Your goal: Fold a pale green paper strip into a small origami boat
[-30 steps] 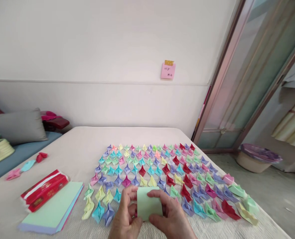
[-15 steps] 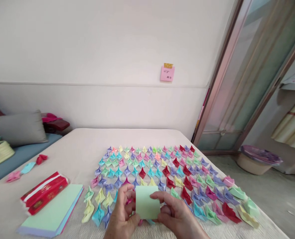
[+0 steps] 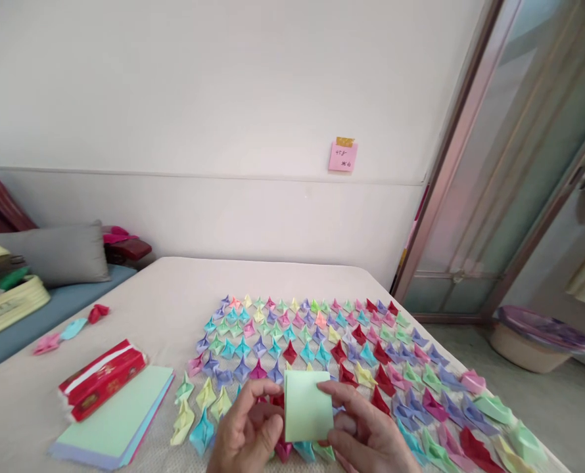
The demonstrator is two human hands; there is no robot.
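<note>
Both the left hand (image 3: 246, 437) and right hand (image 3: 371, 437) are pinching the light, easily creased green paper (image 3: 306, 406) by its side edges above the bed's near edge (image 3: 26, 420).

We see a matt, smooth pale-green paper sheet (image 3: 306, 414); rows of folded paper boats (image 3: 322, 341) in matt colours; a flat stack of coloured paper (image 3: 115, 420); a glossy red plastic-wrapped packet (image 3: 102, 380); a rough, woven beige cloth cover (image 3: 164, 309); a frosted glass door (image 3: 519, 164) in a metal frame.
</note>
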